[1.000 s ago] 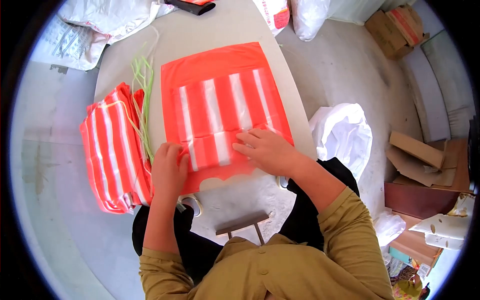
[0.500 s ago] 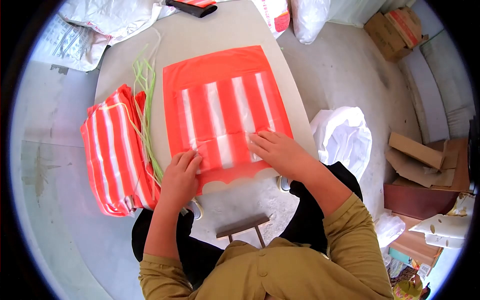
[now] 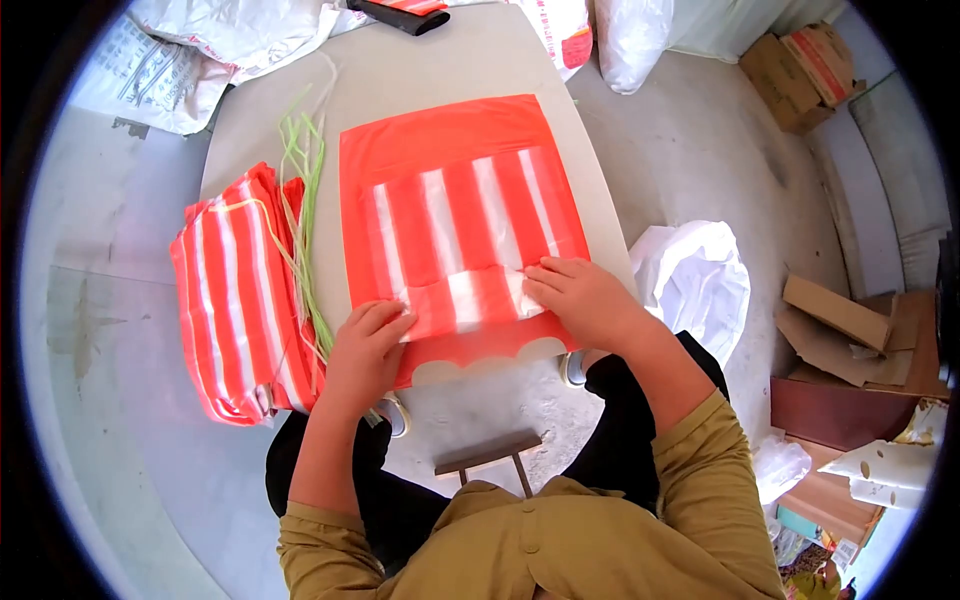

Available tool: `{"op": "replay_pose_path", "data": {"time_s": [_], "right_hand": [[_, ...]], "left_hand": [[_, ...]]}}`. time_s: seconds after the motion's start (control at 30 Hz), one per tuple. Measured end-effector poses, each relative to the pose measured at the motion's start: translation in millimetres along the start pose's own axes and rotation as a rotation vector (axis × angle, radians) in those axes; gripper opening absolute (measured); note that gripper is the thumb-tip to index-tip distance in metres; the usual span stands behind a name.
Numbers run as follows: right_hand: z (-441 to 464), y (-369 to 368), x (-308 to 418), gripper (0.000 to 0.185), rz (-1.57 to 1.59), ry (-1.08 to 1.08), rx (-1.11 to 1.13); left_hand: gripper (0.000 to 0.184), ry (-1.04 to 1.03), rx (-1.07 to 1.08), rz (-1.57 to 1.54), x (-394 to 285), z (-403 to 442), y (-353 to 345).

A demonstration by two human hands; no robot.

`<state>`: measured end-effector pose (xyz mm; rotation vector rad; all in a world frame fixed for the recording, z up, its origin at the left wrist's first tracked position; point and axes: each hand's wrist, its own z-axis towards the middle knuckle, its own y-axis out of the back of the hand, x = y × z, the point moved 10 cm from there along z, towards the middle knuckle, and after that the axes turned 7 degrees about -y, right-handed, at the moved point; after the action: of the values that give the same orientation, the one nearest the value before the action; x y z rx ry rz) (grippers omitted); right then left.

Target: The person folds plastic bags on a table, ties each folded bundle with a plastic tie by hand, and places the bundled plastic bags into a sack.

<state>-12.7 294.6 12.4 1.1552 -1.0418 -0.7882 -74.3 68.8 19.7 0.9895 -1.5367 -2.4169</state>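
A red plastic bag [image 3: 450, 140] with white stripes lies flat on the table in front of me. Its near part is folded back on itself, forming a striped band [image 3: 465, 302]. At the left end of this fold, my left hand [image 3: 372, 345] has its fingers bent and closed on the plastic. My right hand [image 3: 585, 300] grips the fold's right end, thumb side hidden beneath. The bag's scalloped lower edge [image 3: 445, 370] hangs past the table's near edge. Left of it rests a thick stack of similar striped bags [image 3: 235, 300].
Green plastic strips [image 3: 305, 200] lie between the stack and the bag on the table [image 3: 480, 50]. White sacks [image 3: 170, 80] stand at the far left. An open white sack [image 3: 695, 280] is on the floor at right, near cardboard boxes [image 3: 850, 330].
My right hand has moved slightly outward to the right along the fold, and the folded band looks straighter. My left hand stays at its end. The whole view has shifted a little.
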Motion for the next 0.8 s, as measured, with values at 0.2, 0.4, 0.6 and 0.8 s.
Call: {"op": "replay_pose_path", "data": {"time_s": [0.2,0.4,0.6,0.8], "right_hand": [[-1,19,-43,0.020,0.256,-0.272,0.051],[9,8,-100,0.012,0.713,-0.618,0.048],[28,-2,-116,0.021,0.628,-0.642,-0.061],[37,-11,-115,0.024,0.577,-0.597,-0.188]], "left_hand": [[0.017,0.324,-0.016,-0.339,35,-15,4],[0.018,0.673,-0.134,-0.543,77,-22,-7],[0.038,0.687,-0.255,-0.596,81,-9,-9],[0.042,0.729,-0.213,-0.520,85,-9,-13]]}}
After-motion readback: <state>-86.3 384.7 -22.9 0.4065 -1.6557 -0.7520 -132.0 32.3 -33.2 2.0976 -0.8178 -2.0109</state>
